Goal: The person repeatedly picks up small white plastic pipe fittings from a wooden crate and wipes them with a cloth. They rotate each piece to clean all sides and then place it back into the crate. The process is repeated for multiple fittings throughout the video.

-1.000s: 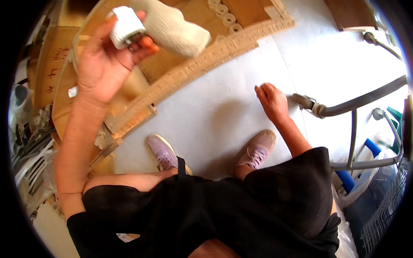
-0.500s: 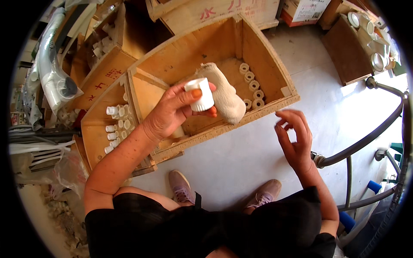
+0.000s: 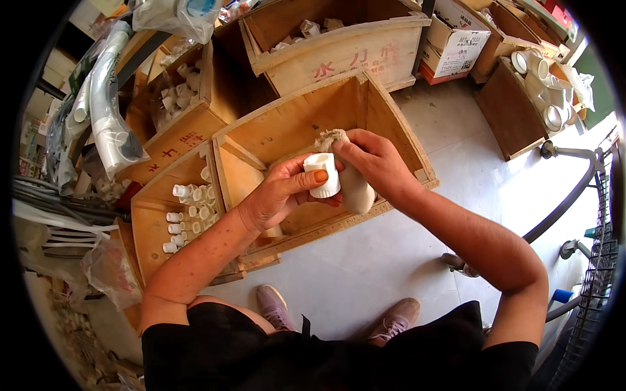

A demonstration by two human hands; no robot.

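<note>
My left hand [image 3: 277, 192] is closed around a short white plastic pipe fitting [image 3: 323, 174], with the thumb pressed on its side. The fitting stands about upright, its open end up. Right behind it hangs a cream knit cloth [image 3: 358, 190], shaped like a glove or a sock. My right hand [image 3: 378, 159] has its fingers closed on the cloth's bunched upper end, close to the fitting. Its fingertips are partly hidden. Both hands are above a wooden box [image 3: 297, 117].
Left of the box, a wooden bin [image 3: 153, 225] holds several white fittings [image 3: 176, 228]. More wooden crates [image 3: 365, 58] stand behind, beside a carton [image 3: 456, 42]. White pipe elbows [image 3: 544, 85] fill a box at the far right. A metal-framed wire rack [image 3: 596, 260] stands at right.
My right hand has come in from the right and taken hold of the cloth's upper end. The view has shifted, and my right arm now covers the ring fittings inside the box.
</note>
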